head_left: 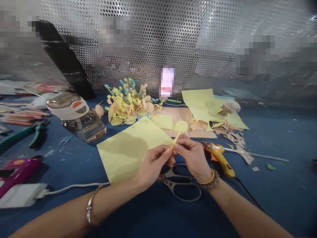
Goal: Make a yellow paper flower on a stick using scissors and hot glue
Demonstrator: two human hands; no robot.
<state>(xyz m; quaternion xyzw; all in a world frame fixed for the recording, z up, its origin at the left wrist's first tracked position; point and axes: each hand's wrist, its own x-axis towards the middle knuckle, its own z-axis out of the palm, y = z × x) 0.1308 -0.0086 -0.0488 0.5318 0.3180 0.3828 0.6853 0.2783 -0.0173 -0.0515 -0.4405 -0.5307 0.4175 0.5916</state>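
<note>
1. Evidently both hands were drawn nearly closed: left hand [154, 162] and right hand [194, 154] pinched with fingertips together on a thin yellow strip [177, 136], its free end pointing up and away, just beyond the scissors [179, 183].
2. Risk, as I judged it: too hard a squeeze or twist could crease or tear so narrow a piece; too loose a pinch could drop it.
3. Glue gun [223, 159] lay near the right hand; a sideways swing could knock it. Whether it was hot, I couldn't tell.
4. Hidden from me: the strip's lower end, under fingertips; the scissors' blades, behind the left hand. Bright screen [167, 80] at the back: blurred, unreadable.
</note>
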